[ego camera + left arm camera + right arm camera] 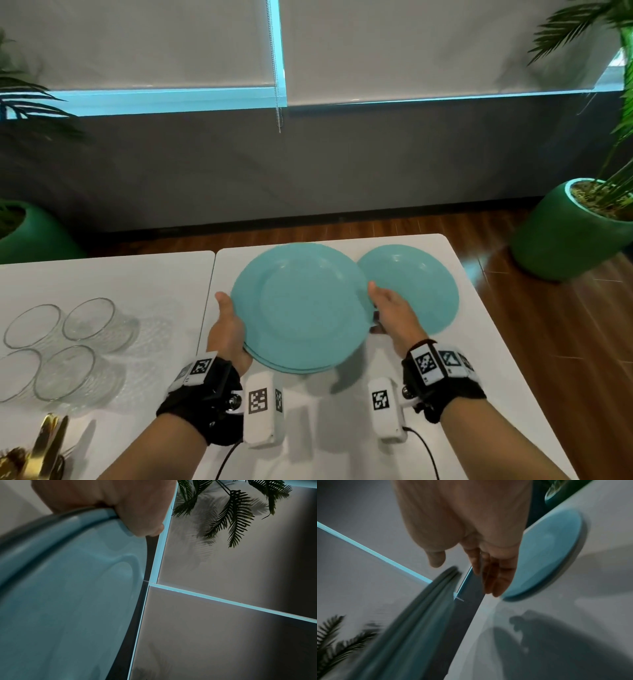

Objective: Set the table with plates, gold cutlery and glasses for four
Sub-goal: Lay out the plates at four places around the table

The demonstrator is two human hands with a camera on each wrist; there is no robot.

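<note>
A stack of teal plates (pixel 301 308) hangs tilted just above the white table (pixel 486 359). My left hand (pixel 227 322) grips its left rim, thumb on top and fingers hidden underneath; the left wrist view shows the thumb (pixel 140 513) pressed on the stack's rim (pixel 60 601). My right hand (pixel 387 308) is at the stack's right edge with straight fingers (pixel 498 577) and the thumb apart from the blurred rim (pixel 419 628). A single teal plate (pixel 418 284) (pixel 547 554) lies flat on the table at the far right.
Several clear glasses (pixel 65 346) stand on the adjoining white table (pixel 102 274) at left, with gold cutlery (pixel 44 448) at the near-left corner. Green plant pots (pixel 568 233) (pixel 30 233) stand on the wooden floor on both sides.
</note>
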